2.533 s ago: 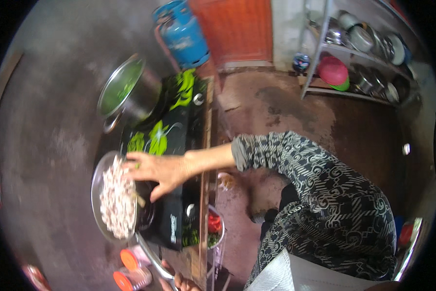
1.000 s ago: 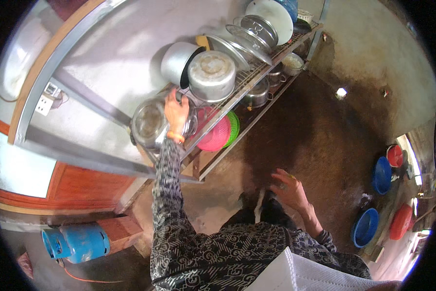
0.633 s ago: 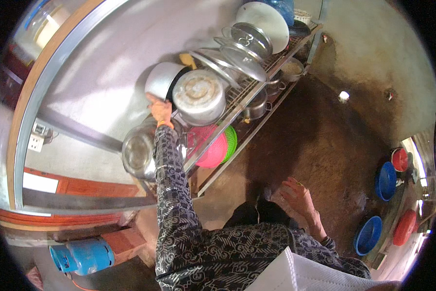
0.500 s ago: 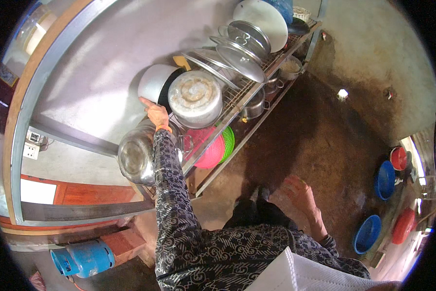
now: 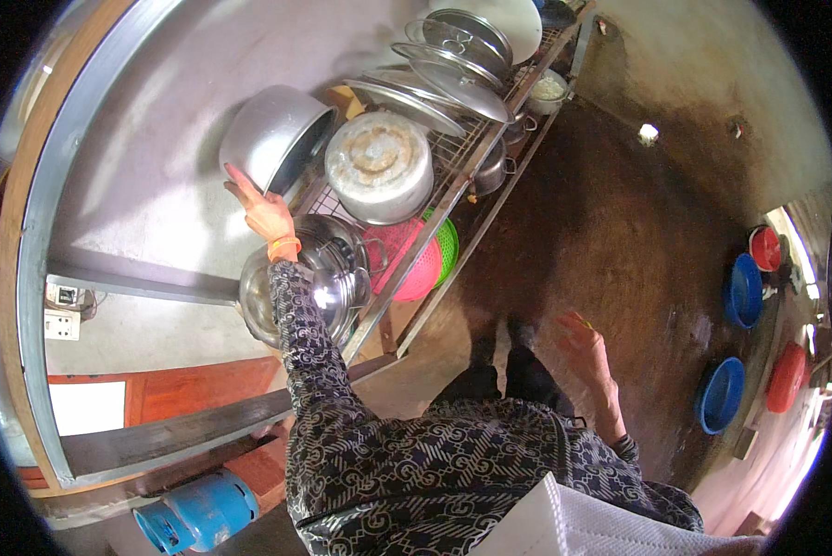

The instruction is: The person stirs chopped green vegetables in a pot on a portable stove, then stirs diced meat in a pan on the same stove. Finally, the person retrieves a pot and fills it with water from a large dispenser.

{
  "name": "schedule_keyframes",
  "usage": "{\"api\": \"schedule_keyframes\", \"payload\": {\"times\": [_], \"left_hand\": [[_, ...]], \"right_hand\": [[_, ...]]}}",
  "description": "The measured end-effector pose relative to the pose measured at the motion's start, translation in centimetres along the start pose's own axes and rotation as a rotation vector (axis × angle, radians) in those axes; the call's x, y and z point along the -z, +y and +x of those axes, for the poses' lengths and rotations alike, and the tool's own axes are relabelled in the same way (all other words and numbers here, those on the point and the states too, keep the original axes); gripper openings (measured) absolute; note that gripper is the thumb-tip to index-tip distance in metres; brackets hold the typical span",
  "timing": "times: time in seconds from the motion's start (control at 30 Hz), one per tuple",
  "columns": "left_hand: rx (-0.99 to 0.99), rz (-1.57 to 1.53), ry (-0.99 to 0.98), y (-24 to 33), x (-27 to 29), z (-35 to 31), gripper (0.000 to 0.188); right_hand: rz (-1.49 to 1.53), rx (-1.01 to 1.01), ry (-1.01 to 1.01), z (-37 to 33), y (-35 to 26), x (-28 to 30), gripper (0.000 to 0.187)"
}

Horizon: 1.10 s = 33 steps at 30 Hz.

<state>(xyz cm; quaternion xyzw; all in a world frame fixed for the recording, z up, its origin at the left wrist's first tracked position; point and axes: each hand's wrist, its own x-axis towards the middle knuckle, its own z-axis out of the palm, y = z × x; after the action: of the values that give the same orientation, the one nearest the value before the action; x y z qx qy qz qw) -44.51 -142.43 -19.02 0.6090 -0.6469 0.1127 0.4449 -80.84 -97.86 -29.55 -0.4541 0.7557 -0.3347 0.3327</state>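
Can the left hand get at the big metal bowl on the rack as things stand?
Probably yes. The left hand is already raised to the tilted metal bowl on the wire rack, fingertips at its rim, nothing between them. The right hand hangs free, away from the rack.

Large metal bowl [image 5: 272, 139] — tilted, on rack

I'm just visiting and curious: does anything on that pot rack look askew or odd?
Nothing looks spilled or broken. The big metal bowl the left hand touches stands on edge against the wall, and the dented pot beside it sits upside down.
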Motion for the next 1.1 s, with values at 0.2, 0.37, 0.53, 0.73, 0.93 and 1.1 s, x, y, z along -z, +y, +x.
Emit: {"api": "schedule_keyframes", "payload": {"times": [0.2,0.37,0.53,0.73,0.93,1.1], "left_hand": [[0.007,-0.374,0.118,4.2,3.7,-0.1,0.093],[0.415,-1.017,-0.062,11.7,5.6,-4.4,0.074],[0.692,-1.419,-0.711,21.6,8.5,-11.8,0.049],[0.703,-1.284,-1.355,36.4,5.8,-28.0,0.033],[0.807,-0.782,-2.012,45.1,5.5,-52.9,0.031],[0.448,-0.611,-2.604,56.2,8.8,-66.2,0.008]], "right_hand": [[0.049,-0.058,0.064,-2.8,-1.9,-2.3,0.035],[0.103,-0.078,0.177,-5.1,0.2,-0.4,0.036],[0.171,-0.149,0.384,-10.3,3.4,3.7,0.036],[0.580,-0.263,0.612,-17.5,11.2,9.3,0.046],[0.896,-0.333,1.006,-28.9,21.7,12.6,0.082],[0.894,-0.550,1.379,-36.1,27.6,19.0,0.099]]}}
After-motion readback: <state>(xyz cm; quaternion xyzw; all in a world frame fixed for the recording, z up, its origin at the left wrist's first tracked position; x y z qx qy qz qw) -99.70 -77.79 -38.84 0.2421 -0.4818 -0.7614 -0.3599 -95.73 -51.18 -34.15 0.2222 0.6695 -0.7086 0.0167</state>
